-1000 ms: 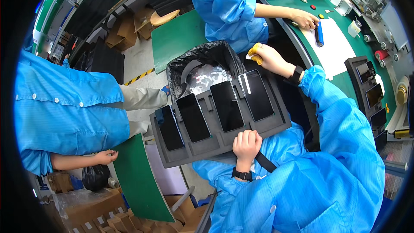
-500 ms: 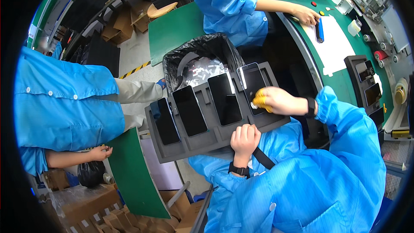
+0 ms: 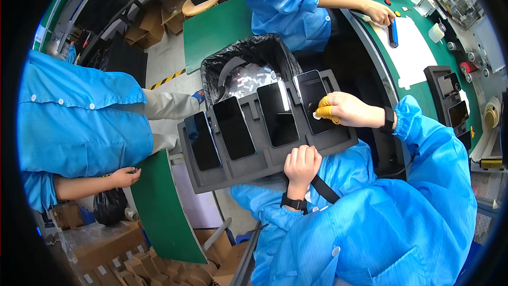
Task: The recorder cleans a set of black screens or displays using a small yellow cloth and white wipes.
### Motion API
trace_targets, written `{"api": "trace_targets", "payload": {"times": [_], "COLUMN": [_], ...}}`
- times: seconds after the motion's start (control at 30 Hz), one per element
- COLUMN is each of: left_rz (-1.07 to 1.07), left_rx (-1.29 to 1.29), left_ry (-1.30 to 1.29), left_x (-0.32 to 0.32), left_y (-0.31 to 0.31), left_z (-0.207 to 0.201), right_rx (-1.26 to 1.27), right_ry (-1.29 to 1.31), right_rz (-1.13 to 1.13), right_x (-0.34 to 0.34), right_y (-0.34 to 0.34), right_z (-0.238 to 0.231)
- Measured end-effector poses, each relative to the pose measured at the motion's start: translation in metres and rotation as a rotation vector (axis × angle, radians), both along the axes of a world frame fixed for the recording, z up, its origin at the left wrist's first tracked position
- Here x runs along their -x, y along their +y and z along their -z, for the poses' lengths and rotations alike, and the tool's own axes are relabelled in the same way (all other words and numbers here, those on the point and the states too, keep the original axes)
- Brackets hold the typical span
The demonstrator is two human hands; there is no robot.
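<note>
A dark grey foam tray (image 3: 254,169) with several slots lies tilted in front of me. My left hand (image 3: 302,165) is closed over its near edge. Several black-screened smartphones lie in the slots: one at the left end (image 3: 202,143), two in the middle (image 3: 235,130) and one at the right end (image 3: 308,92). Yellow finger covers sit on the fingers of my right hand (image 3: 346,110). Those fingers are pinched on a small white wad (image 3: 316,116), which touches the screen of the right-end phone. How far the wad reaches under the fingers is hidden.
Beyond the tray stands a bin lined with a black bag (image 3: 211,77), holding white scraps. A co-worker in blue (image 3: 84,122) stands at left beside a green board (image 3: 164,212). Another co-worker's hand (image 3: 380,13) holds a blue tool (image 3: 392,34) over the green bench (image 3: 418,58).
My right hand and the white wad have slid a little up the phone's screen. The tray sits slightly higher in view. My left hand keeps its hold on the edge.
</note>
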State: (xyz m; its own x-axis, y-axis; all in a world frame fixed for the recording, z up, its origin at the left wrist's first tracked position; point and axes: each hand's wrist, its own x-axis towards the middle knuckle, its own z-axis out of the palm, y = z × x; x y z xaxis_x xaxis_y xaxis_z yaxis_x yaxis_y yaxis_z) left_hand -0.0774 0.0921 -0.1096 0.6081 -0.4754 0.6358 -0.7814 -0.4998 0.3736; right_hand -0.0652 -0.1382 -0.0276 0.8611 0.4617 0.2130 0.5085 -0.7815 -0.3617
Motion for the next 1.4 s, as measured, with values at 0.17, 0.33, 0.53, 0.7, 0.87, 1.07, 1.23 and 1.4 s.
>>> {"api": "trace_targets", "payload": {"times": [0.17,0.33,0.53,0.7,0.87,1.07,1.23,1.4], "left_rz": [0.015,0.001,0.106,0.017,0.01,0.001,0.008,0.0], "left_rx": [-0.001,-0.005,0.034,0.064,0.101,0.063,0.108,0.09], "left_ry": [0.014,0.006,0.13,0.175,0.162,0.095,0.087,0.095], "left_x": [-0.002,-0.002,-0.001,0.006,0.007,0.004,0.003,0.001], "left_y": [-0.003,0.001,0.01,0.025,0.02,0.024,0.018,0.022], "left_z": [0.006,0.007,-0.005,0.002,0.006,0.012,0.012,0.016], "right_rx": [0.042,0.016,-0.14,-0.07,-0.089,-0.05,-0.121,-0.185], "right_ry": [0.069,0.147,0.062,0.077,-0.186,0.164,-0.046,0.058], "right_rz": [-0.095,-0.097,0.114,-0.245,-0.086,-0.345,-0.073,-0.342], "right_x": [0.007,0.025,-0.028,-0.055,-0.11,-0.059,-0.111,-0.085], "right_y": [0.013,0.013,0.014,0.053,0.03,0.059,0.044,0.091], "right_z": [0.034,0.006,0.01,0.033,0.044,0.032,0.038,0.033]}}
